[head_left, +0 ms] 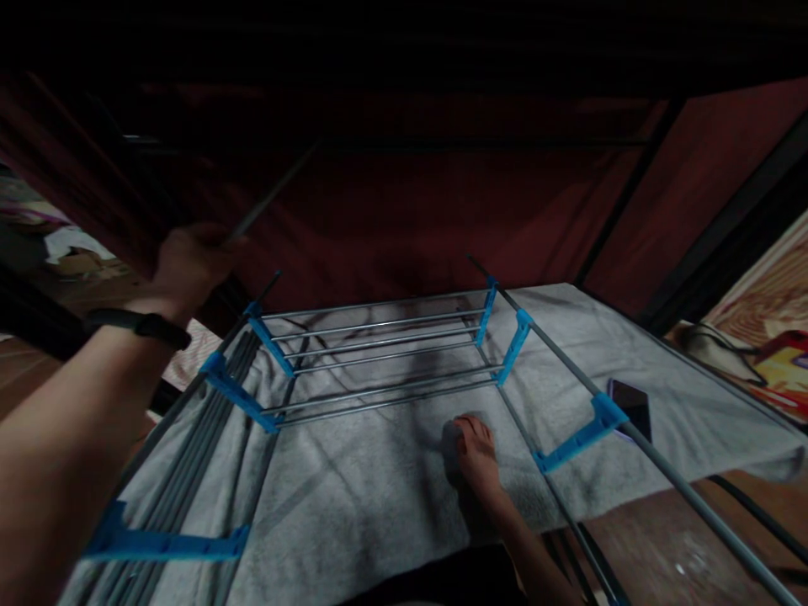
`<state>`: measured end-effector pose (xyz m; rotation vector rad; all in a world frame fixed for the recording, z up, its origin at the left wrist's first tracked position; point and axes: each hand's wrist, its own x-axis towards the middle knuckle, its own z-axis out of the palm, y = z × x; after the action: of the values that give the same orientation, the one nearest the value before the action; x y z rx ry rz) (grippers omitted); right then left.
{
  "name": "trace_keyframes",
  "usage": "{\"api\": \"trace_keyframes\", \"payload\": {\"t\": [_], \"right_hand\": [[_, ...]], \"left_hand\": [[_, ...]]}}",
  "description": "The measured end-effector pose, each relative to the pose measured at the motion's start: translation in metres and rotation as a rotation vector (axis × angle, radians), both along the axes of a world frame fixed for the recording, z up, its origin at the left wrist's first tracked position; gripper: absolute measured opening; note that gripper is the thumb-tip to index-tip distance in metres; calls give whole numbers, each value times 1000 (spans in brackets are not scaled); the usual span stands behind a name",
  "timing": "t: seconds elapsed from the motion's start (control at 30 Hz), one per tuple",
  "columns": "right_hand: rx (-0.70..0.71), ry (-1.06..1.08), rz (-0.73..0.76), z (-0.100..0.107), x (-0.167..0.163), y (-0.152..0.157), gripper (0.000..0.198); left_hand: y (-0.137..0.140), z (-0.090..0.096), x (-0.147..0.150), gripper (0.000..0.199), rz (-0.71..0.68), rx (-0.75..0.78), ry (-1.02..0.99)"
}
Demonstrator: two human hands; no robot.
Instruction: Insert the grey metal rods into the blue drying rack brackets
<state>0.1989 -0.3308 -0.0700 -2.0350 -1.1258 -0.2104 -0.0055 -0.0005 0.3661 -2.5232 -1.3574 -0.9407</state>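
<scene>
Raised at the left, my left hand [193,261] is closed around one end of a thin grey metal tube [278,192], which slants up and away to the right. Below it stands a partly assembled rack of grey tubes [379,342] joined by blue plastic brackets [233,392]. Several crossbars link its far brackets. One nearer blue bracket [581,438] on the right and another blue bracket [167,543] on the left have no crossbars between them. My right hand [476,454] rests low on the grey cloth [379,488] with its fingers curled; what lies under them is unclear.
Several loose grey tubes [189,459] lie along the left side of the cloth. A phone [631,408] lies at the right, beside the rack. Dark red panels [404,210] with a dark frame rise behind. A yellow and red package [783,370] sits at the far right.
</scene>
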Motion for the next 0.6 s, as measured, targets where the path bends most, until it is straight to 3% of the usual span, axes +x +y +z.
{"api": "trace_keyframes", "payload": {"t": [0.07, 0.13, 0.23, 0.33, 0.47, 0.6], "right_hand": [[9, 28, 10, 0, 1, -1, 42], [22, 45, 10, -1, 1, -1, 41], [46, 51, 12, -2, 1, -1, 39], [52, 51, 22, -1, 1, -2, 39], [28, 72, 22, 2, 0, -4, 42], [22, 126, 32, 6, 1, -7, 42]], "left_hand": [[-6, -1, 18, 83, 5, -168, -61], [-27, -9, 37, 82, -42, -170, -83], [-77, -33, 55, 60, -128, -197, -110], [-127, -70, 55, 37, -135, -238, -100], [-177, -131, 41, 34, -142, -372, -36], [-205, -189, 22, 34, -190, -546, 65]]}}
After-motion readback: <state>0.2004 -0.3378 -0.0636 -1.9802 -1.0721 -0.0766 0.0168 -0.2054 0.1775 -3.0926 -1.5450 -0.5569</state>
